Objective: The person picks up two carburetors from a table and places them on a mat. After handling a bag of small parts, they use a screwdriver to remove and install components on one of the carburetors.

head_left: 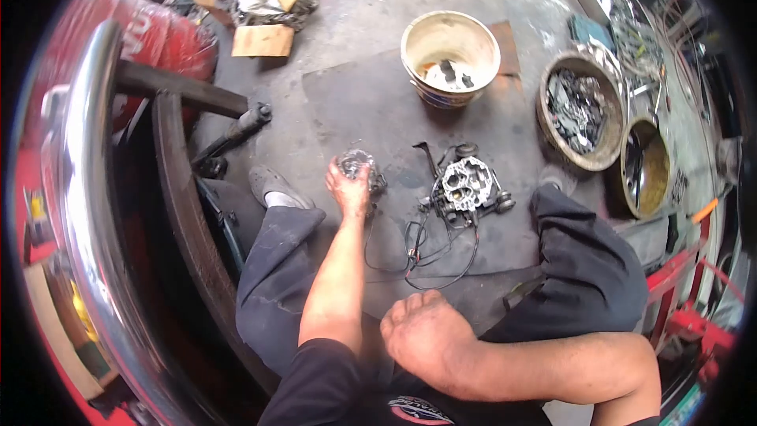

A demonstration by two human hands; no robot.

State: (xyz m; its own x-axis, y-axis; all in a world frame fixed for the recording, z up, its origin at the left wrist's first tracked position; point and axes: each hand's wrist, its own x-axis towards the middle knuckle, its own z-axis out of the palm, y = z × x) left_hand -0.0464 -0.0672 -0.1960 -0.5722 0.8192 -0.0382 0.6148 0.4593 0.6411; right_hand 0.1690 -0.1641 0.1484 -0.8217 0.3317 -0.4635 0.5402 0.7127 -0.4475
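Observation:
My left hand [348, 188] is closed around the near side of a roundish, shiny metal part [359, 162] at the middle of the floor mat. A thin cable trails from near that part. To its right lies an open cast-metal housing [467, 183], with several cavities facing up and dark fittings around it. Black hoses [416, 246] loop from the housing toward me. Close to my body, my right hand [430, 337] is curled with its back toward the camera; whatever its fingers may hold is hidden. It touches neither metal part.
A white bucket [408, 41] with pieces inside stands beyond the parts. At right are a basin [546, 114] of metal pieces and another round pan [653, 181]. A chrome bar [83, 158] and dark frame border the left. An open cardboard box [262, 41] sits far left.

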